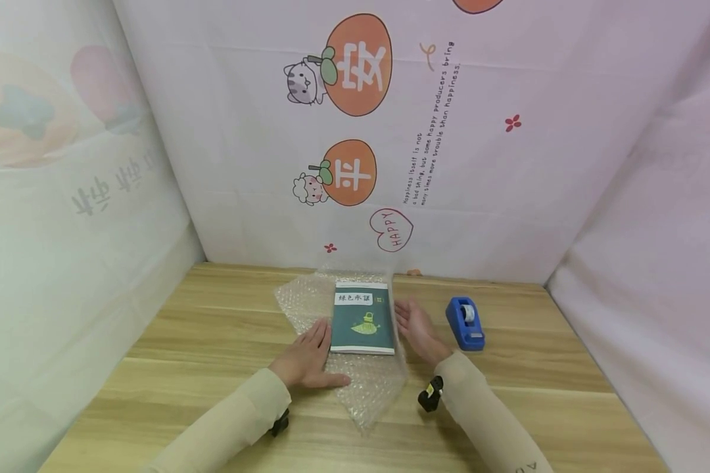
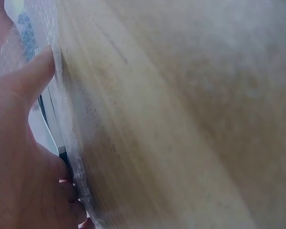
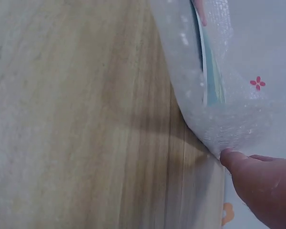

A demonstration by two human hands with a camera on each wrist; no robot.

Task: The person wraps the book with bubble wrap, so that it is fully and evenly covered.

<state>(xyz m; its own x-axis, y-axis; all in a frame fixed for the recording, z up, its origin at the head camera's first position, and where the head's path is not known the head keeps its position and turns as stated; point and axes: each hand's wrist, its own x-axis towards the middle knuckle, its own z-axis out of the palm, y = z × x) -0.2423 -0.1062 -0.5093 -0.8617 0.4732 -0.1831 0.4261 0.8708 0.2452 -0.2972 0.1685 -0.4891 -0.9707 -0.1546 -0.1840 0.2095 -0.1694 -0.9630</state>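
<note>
A thin booklet with a dark green cover (image 1: 355, 322) lies flat on a sheet of bubble wrap (image 1: 367, 387) on the wooden table. My left hand (image 1: 307, 358) lies on the left part of the wrap, fingers straight along the booklet's left edge and thumb spread toward its near edge. My right hand (image 1: 417, 327) is at the wrap's right side, fingers extended toward the booklet and touching the wrap. In the right wrist view, a fingertip of that hand meets a corner of the bubble wrap (image 3: 238, 121), which stands up beside the booklet (image 3: 212, 71).
A blue tape dispenser (image 1: 466, 323) with a roll of tape stands right of the right hand. Behind the table (image 1: 225, 328) hangs a white printed cloth (image 1: 254, 164), and more cloth closes in both sides. Black wrist cameras (image 1: 430, 394) sit at the cuffs.
</note>
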